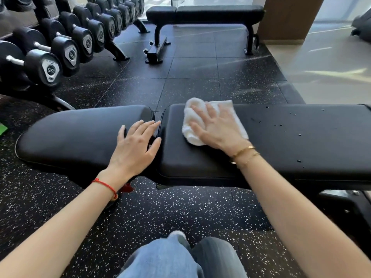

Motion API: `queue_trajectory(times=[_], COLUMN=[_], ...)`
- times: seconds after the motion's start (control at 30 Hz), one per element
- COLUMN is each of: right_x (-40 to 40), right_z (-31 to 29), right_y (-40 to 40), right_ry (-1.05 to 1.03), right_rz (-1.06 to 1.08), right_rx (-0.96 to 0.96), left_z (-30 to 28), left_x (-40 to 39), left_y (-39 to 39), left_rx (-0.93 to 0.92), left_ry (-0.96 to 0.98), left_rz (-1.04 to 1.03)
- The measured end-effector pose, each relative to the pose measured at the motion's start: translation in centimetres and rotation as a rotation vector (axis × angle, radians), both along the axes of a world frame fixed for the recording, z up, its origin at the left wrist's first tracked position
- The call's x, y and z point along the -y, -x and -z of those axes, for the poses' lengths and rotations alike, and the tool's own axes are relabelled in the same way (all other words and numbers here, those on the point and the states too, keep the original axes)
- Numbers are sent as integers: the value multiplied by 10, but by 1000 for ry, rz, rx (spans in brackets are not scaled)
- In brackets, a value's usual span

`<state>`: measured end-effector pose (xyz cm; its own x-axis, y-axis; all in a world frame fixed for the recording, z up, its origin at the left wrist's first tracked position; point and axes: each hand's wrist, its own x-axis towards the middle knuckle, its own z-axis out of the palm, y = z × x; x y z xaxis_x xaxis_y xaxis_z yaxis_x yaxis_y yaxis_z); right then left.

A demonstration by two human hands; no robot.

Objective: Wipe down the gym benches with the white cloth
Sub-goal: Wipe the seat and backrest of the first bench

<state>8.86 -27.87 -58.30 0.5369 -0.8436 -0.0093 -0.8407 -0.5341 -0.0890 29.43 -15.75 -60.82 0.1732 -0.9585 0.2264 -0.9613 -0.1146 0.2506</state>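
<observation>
Right hand (217, 127) flat, fingers spread wide, pressed on white cloth (202, 121) atop long pad of near counter (281, 141), close to gap between pads. Left hand (134, 145) open, fingers straight, rested on seat pad (76, 135) at same gap. Water droplets (281, 125) scattered on pad right of cloth. Second bench (204, 14) well beyond, dumbbell rack (60, 41) at far left.

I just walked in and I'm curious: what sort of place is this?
Very likely a gym's free-weights area: a rack of dumbbells, two padded benches, and speckled rubber flooring.
</observation>
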Motion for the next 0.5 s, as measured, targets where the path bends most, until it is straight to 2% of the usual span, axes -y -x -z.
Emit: queue_trajectory(times=[0.07, 0.17, 0.3, 0.4, 0.5], right_x=[-22, -45, -20, 25, 37], right_z=[4, 9, 7, 2, 0], right_y=[-3, 31, 79, 54, -2], right_ry=[-28, 28, 33, 75, 131], right_rz=[-80, -151, -20, 99, -2], right_rx=[49, 56, 6, -12, -48], left_z=[2, 3, 4, 4, 3], left_x=[-2, -3, -2, 0, 0], left_y=[-2, -3, -1, 0, 0], left_rx=[29, 53, 56, 65, 74], left_ry=[-1, -16, -40, -50, -69], left_rz=[17, 30, 24, 21, 24])
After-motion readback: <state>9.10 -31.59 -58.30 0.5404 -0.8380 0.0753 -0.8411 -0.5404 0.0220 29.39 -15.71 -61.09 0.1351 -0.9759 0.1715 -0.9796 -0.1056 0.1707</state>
